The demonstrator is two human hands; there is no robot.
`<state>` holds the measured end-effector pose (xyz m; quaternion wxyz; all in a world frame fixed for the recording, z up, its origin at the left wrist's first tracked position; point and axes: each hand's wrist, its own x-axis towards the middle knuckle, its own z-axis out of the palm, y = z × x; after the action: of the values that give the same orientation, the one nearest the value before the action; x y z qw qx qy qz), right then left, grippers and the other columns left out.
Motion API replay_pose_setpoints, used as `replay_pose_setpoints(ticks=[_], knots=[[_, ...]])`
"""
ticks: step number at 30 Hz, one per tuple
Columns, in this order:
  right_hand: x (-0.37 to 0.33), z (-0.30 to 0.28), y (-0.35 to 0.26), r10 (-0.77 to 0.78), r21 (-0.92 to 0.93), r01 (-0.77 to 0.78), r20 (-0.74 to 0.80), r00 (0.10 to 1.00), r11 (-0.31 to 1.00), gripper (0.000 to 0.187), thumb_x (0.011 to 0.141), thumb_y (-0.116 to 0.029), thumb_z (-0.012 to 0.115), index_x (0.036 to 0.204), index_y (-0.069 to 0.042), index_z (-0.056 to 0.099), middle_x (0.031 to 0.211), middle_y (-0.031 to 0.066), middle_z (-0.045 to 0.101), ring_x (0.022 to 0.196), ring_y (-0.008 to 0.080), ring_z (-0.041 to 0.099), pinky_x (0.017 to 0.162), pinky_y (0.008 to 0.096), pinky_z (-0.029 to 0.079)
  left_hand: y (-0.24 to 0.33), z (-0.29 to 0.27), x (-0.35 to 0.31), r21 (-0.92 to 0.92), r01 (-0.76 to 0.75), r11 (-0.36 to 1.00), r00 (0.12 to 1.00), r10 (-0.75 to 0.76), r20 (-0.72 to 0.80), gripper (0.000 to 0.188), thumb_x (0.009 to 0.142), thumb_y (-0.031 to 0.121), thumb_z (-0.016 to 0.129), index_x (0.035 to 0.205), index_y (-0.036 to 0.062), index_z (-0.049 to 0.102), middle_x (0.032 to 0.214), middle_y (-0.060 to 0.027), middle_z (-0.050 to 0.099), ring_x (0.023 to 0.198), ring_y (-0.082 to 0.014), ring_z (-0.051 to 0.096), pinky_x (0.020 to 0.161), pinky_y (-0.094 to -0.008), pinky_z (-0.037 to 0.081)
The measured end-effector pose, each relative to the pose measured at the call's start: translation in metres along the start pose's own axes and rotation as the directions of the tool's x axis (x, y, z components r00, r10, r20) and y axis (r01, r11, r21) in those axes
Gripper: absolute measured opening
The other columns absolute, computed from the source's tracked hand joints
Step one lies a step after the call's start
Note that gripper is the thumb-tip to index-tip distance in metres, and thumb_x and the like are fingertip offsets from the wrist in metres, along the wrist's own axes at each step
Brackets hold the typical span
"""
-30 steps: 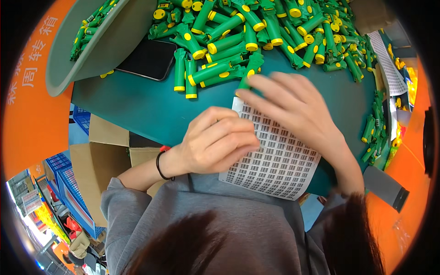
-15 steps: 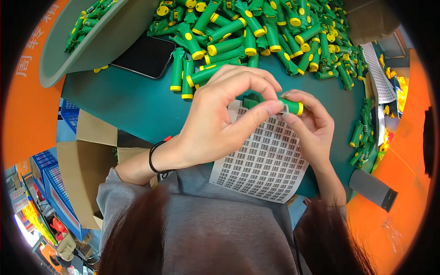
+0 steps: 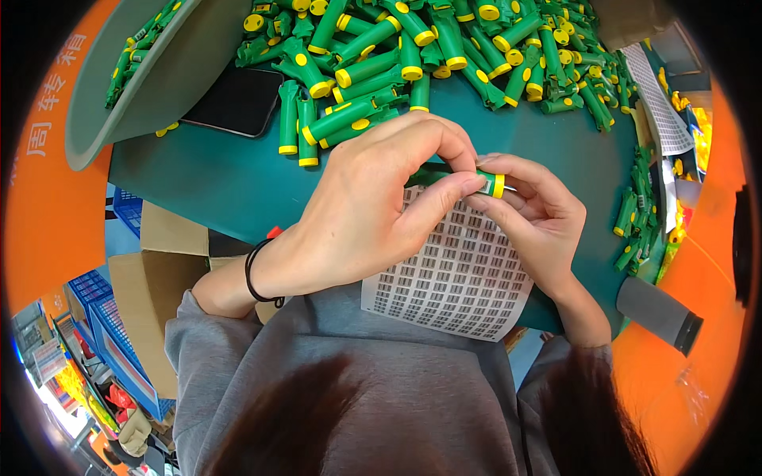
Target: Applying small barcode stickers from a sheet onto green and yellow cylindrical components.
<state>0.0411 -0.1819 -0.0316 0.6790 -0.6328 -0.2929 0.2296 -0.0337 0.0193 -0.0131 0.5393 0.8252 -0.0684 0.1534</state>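
Note:
Between both hands is a green plastic tube with a yellow end cap, its cap end toward the right. My left hand is closed in a pinch, thumb and forefinger pressing near a small printed sticker just behind the cap. Fingers of my right hand are curled around the capped end. The tube's other end is mostly hidden behind my left hand. Below the hands lies a curved white sheet of small printed stickers, its lower edge against my grey top.
A large pile of similar tubes covers the table's far side. A grey-green basin holds more beside a black phone. Several tubes lie at right, near a grey cylinder. An open cardboard box stands at lower left.
Both hands have shifted slightly left with the tube, and the right fingers have closed in further around its capped end. The view has shifted a little too.

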Motion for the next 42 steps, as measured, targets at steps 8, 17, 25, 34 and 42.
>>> replay_pose_setpoints(ticks=[8, 17, 25, 34, 42], knots=[[-0.002, 0.001, -0.001, 0.025, -0.003, -0.025, -0.005, 1.0, 1.0, 0.036, 0.087, 0.014, 0.069, 0.122, 0.01, 0.06, 0.126, 0.0197, 0.063, 0.117, 0.0257, 0.064, 0.101, 0.0379, 0.057, -0.004, 0.001, -0.002, 0.035, 0.009, 0.999, 0.999, -0.011, 0.038, 0.015, 0.087, 0.002, 0.076, 0.099, -0.0001, 0.066, 0.103, -0.0083, 0.07, 0.095, -0.0184, 0.067, 0.084, -0.0316, 0.054], [-0.003, -0.007, 0.007, 0.013, -0.042, -0.013, -0.01, 1.0, 0.999, 0.042, 0.084, 0.013, 0.073, 0.123, 0.006, 0.06, 0.122, 0.0175, 0.067, 0.111, 0.0208, 0.067, 0.098, 0.0331, 0.056, -0.009, 0.004, 0.004, -0.352, 0.461, 0.814, 0.878, -0.361, 0.315, 0.035, 0.107, 0.03, 0.053, 0.105, -0.003, 0.065, 0.084, -0.0064, 0.065, 0.071, -0.0108, 0.063, 0.063, -0.0269, 0.051], [0.003, 0.001, 0.001, 0.068, 0.026, -0.066, -0.065, 0.996, 0.997, 0.046, 0.086, 0.012, 0.071, 0.129, 0.005, 0.055, 0.123, 0.0175, 0.067, 0.109, 0.0207, 0.068, 0.094, 0.0315, 0.058, -0.009, 0.006, 0.004, -0.051, 0.305, 0.951, 0.931, -0.287, 0.226, 0.029, 0.105, 0.027, 0.057, 0.102, 0.0003, 0.069, 0.074, -0.0032, 0.061, 0.069, -0.0079, 0.055, 0.06, -0.0272, 0.045], [0.012, -0.016, 0.009, 0.041, -0.802, 0.095, 0.148, 0.988, 0.589, 0.029, 0.084, -0.018, 0.08, 0.109, -0.004, 0.071, 0.106, 0.0073, 0.068, 0.104, 0.0241, 0.057, 0.096, 0.0359, 0.042, 0.011, -0.11, 0.038, 0.295, 0.228, 0.928, 0.619, 0.096, -0.78, 0.033, 0.102, 0.028, 0.063, 0.126, 0.0049, 0.066, 0.123, -0.0122, 0.068, 0.114, -0.0295, 0.063, 0.105, -0.0333, 0.046], [0.015, -0.016, 0.021, 0.019, -0.748, 0.056, 0.091, 0.996, 0.661, 0.013, 0.086, -0.015, 0.077, 0.093, -0.005, 0.074, 0.083, 0.0036, 0.068, 0.091, 0.0215, 0.059, 0.093, 0.0344, 0.041, -0.059, -0.063, -0.004, 0.759, -0.222, 0.612, 0.831, 0.526, -0.181, 0.032, 0.081, -0.001, 0.073, 0.112, 0.0086, 0.073, 0.113, -0.0074, 0.069, 0.101, -0.0294, 0.064, 0.083, -0.0364, 0.053]])
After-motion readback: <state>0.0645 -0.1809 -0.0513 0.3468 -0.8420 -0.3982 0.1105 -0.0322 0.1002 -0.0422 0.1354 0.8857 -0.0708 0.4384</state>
